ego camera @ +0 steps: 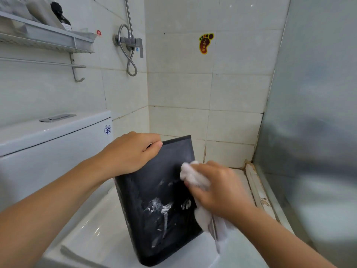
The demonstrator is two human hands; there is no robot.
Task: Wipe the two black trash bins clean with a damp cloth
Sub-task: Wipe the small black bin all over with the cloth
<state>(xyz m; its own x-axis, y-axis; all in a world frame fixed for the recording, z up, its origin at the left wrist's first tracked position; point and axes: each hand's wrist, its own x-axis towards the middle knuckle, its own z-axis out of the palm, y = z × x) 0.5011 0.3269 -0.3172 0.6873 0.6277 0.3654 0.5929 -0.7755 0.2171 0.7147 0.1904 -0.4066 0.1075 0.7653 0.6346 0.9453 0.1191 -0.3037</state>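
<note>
One black trash bin (158,206) stands tilted on the closed white toilet lid (100,236), its wide side facing me with white smears on it. My left hand (129,151) grips the bin's top rim, fingers curled over the edge. My right hand (218,188) holds a bunched white cloth (191,175) and presses it against the upper right part of the bin's side. The cloth's loose end hangs down past the bin's right edge. A second bin is not in view.
The white toilet tank (50,144) with a flush plate is at the left. A metal shelf (46,37) with bottles hangs above it. A shower mixer and hose (129,45) are on the tiled wall. A frosted glass partition (316,113) closes the right side.
</note>
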